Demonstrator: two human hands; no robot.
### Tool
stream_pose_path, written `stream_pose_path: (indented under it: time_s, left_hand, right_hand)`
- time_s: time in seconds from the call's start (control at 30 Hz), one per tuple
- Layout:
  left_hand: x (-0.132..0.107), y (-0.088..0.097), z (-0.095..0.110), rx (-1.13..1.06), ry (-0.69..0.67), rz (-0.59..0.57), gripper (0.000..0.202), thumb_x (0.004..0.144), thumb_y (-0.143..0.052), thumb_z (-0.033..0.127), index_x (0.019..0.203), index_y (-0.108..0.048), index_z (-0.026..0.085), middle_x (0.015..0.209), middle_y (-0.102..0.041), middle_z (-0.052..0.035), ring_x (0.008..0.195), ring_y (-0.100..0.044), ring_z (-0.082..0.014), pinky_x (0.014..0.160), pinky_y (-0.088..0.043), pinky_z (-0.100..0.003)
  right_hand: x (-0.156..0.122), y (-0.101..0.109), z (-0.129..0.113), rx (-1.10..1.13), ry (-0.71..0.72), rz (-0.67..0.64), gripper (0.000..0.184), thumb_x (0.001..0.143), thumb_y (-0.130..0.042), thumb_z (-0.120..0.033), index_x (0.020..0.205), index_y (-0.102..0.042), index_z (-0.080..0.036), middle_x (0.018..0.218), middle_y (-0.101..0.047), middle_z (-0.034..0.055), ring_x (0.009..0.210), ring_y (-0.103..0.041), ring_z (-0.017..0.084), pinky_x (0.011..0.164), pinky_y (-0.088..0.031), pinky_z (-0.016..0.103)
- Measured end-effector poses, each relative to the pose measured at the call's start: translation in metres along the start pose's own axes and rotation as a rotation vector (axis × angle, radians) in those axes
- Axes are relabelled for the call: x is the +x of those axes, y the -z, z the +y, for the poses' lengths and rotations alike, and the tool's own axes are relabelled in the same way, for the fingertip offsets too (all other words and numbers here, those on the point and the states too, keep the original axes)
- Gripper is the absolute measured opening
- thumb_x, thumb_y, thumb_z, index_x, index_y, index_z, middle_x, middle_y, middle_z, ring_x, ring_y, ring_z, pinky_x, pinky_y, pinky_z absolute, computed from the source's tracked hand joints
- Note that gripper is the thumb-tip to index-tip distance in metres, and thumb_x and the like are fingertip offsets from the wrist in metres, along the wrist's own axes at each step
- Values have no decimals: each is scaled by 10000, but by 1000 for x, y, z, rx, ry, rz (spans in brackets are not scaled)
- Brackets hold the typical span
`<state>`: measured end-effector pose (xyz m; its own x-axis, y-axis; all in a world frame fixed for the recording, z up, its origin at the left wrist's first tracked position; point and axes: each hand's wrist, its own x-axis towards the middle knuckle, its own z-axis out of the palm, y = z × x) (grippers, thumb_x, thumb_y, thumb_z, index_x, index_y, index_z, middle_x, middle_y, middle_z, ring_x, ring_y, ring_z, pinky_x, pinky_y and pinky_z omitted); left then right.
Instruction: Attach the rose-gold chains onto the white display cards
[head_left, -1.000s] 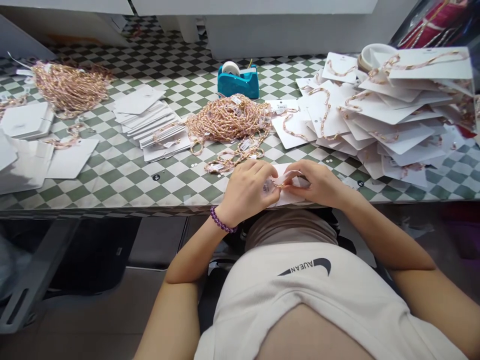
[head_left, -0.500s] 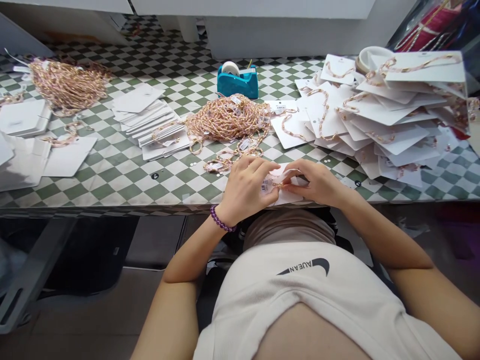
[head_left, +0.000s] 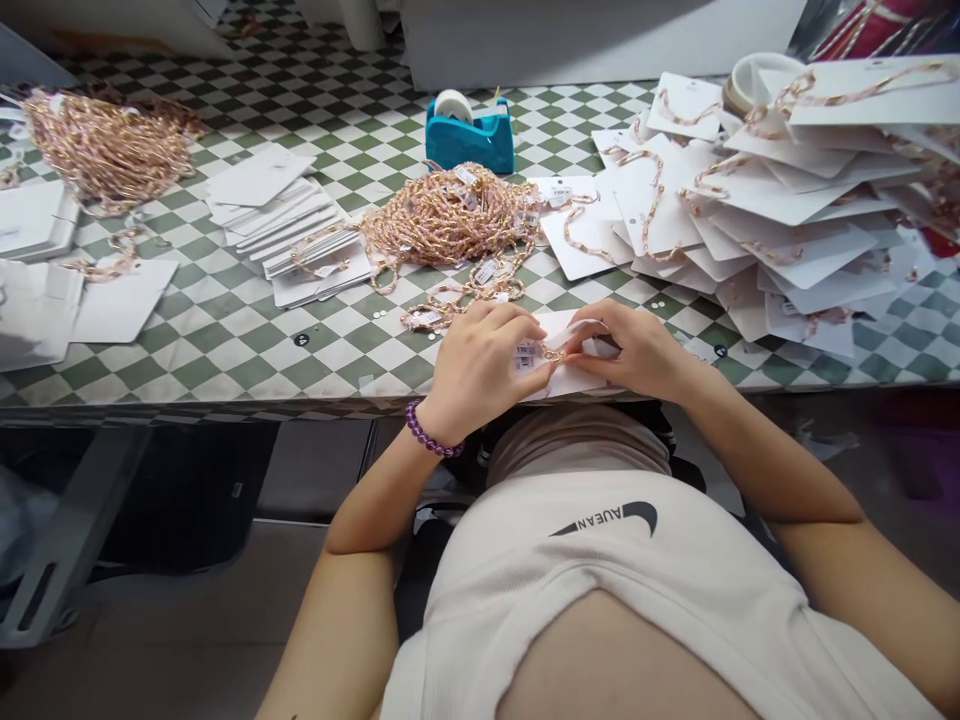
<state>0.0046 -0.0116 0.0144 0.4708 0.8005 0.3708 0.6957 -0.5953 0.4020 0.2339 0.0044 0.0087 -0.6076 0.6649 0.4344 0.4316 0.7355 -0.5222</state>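
At the table's front edge, my left hand [head_left: 480,365], with a purple bead bracelet [head_left: 431,432] on its wrist, has its fingers and thumb closed around the left side of a white display card [head_left: 581,382]. A small barcode tag [head_left: 525,354] shows between that thumb and fingers. On the card's other side my right hand [head_left: 637,348] pinches the gold end of a beaded strand [head_left: 553,354], close to a curled-up white flap. Most of this strand is hidden by my fingers. Just beyond lies a pile of pink and gold beaded strands [head_left: 450,215], several with tags.
A blue tape dispenser [head_left: 469,140] stands behind the pile. To the left are a stack of blank white cards [head_left: 281,225] and another strand bundle [head_left: 109,145]. Carded strands [head_left: 780,210] heap up at the right, by a white round container [head_left: 765,75].
The view has shifted slightly, so the table things sit higher. Both hands stay at the card, their grip much the same; the gold end shows a little more clearly.
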Motion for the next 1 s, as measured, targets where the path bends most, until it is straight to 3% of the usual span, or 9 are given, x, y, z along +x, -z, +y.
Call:
stream_pose_path:
  time_s: [0.23,0.43,0.57,0.67,0.77,0.9,1.0]
  left_hand:
    - [5,-2,0,27,-3,-16,68,838,-663,268,812,-666,205,992,-691,-37,906,-544,-232,847,-462,-380]
    - [8,-7,-2,28,-30,-1,57,826,-658,243,789,-651,201,1002,-655,-58,939,-530,-243,858,-464,-386]
    - [8,-9,-2,13,-39,0,62,842,-648,230,787,-648,201,1010,-647,-61,938,-531,-235,864,-463,-382]
    - [8,-9,-2,14,-32,7,89,862,-638,242,783,-649,201,1004,-642,-59,934,-533,-231,857,-459,-376]
    - [8,-10,-2,22,-43,11,94,867,-632,247,789,-651,198,1003,-640,-60,928,-535,-231,851,-458,-376]
    - [8,-10,-3,36,-53,9,94,871,-627,254,801,-652,196,1009,-637,-66,931,-535,-233,851,-459,-378]
    - [8,-9,-2,35,-45,3,89,867,-626,245,801,-656,193,1007,-638,-68,933,-536,-233,858,-461,-379]
  right_hand:
    - [1,0,0,-15,-10,-12,226,910,-642,-253,1106,-539,-207,862,-742,-11,840,-700,153,785,-514,277]
    - [0,4,-1,191,-88,-46,292,890,-683,-305,1119,-548,-184,898,-744,13,824,-719,142,766,-536,259]
    - [2,8,-2,261,-108,30,214,892,-690,-310,1043,-621,-177,924,-734,26,808,-699,125,706,-544,236]
    - [6,15,-7,204,-71,77,157,905,-674,-341,909,-671,-184,936,-725,35,854,-680,138,779,-557,278]
    - [11,21,-13,128,-32,16,156,907,-679,-353,870,-677,-202,940,-737,24,891,-680,153,831,-545,300]
    - [14,23,-16,54,-43,-118,149,931,-643,-346,917,-686,-203,898,-737,11,788,-671,131,725,-517,253]
    - [14,23,-15,-66,-46,-122,146,931,-622,-322,879,-668,-193,818,-707,11,738,-645,134,669,-477,250]
